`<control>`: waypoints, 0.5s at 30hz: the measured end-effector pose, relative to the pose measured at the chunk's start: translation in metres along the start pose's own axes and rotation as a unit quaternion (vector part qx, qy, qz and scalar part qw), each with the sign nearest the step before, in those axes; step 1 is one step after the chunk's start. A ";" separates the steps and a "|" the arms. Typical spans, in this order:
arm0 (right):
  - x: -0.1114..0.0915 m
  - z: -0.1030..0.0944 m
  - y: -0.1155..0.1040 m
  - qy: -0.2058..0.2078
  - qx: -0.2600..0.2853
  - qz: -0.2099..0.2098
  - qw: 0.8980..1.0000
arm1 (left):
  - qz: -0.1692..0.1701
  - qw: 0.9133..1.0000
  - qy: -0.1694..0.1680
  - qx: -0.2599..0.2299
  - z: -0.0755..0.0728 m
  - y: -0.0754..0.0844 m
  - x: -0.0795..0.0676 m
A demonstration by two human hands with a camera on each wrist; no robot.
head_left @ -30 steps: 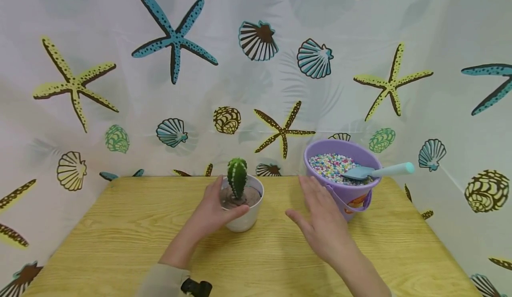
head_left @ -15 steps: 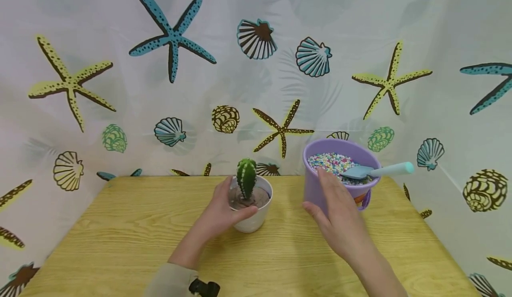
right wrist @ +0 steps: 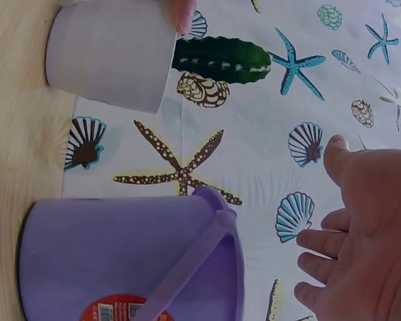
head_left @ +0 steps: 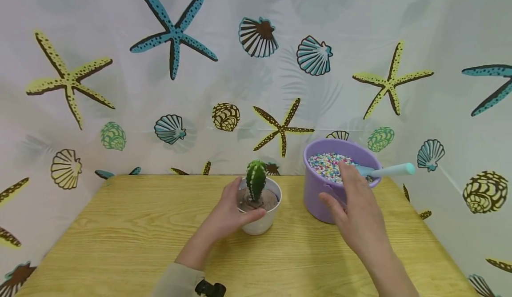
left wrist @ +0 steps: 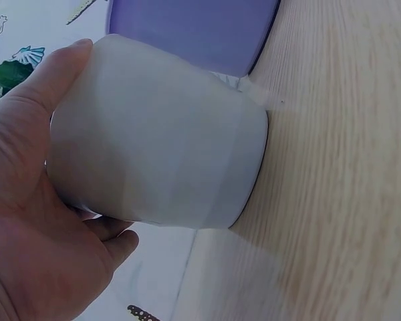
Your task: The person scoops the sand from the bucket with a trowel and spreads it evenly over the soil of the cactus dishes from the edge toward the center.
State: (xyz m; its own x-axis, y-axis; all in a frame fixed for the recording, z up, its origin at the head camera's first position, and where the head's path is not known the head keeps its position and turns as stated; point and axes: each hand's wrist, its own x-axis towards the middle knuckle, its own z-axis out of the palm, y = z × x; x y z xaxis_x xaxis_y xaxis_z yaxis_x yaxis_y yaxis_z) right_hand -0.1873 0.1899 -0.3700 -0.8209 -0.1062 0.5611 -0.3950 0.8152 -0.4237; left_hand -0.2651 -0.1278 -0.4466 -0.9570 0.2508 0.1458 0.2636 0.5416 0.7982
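Observation:
My left hand [head_left: 230,214] grips a white flower pot [head_left: 259,225] near its rim, thumb at the front and fingers round the far left side. A small ribbed cactus [head_left: 256,181] rises from the brown soil in it. In the left wrist view the pot [left wrist: 160,134] stands upright at the table surface. My right hand [head_left: 362,221], fingers extended and thumb spread, holds nothing. It overlaps the purple bucket [head_left: 318,194] in the head view; in the right wrist view a gap shows between the hand [right wrist: 367,234] and the bucket [right wrist: 120,247].
Small multicoloured beads [head_left: 325,162] fill much of the bucket. A light blue toy shovel [head_left: 394,170] lies in them, its handle sticking out over the right rim. Behind the wooden table [head_left: 140,226] hangs a white curtain [head_left: 224,83] printed with starfish and shells.
The pot with the cactus has moved right in my left hand's grip, closer to the bucket. My right hand has shifted right, from the bucket's left side to in front of it.

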 end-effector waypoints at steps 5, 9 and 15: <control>0.004 -0.011 0.006 0.029 -0.014 0.018 0.999 | 0.004 1.000 -0.009 -0.004 0.003 0.002 0.001; 0.008 -0.020 0.014 0.048 -0.032 0.006 0.998 | 0.006 1.000 -0.015 -0.007 0.005 0.003 0.002; 0.015 -0.031 0.028 0.073 -0.069 -0.045 0.994 | 0.009 1.000 -0.025 -0.011 0.008 0.006 0.003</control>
State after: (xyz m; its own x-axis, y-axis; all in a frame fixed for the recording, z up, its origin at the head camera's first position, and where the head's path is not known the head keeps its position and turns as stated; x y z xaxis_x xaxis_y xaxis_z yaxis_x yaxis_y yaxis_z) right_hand -0.1984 0.2289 -0.3516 -0.7120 -0.1062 0.6941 -0.3952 0.8777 -0.2711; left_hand -0.2657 -0.1168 -0.4462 -0.9449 0.3002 0.1304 0.2764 0.5185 0.8092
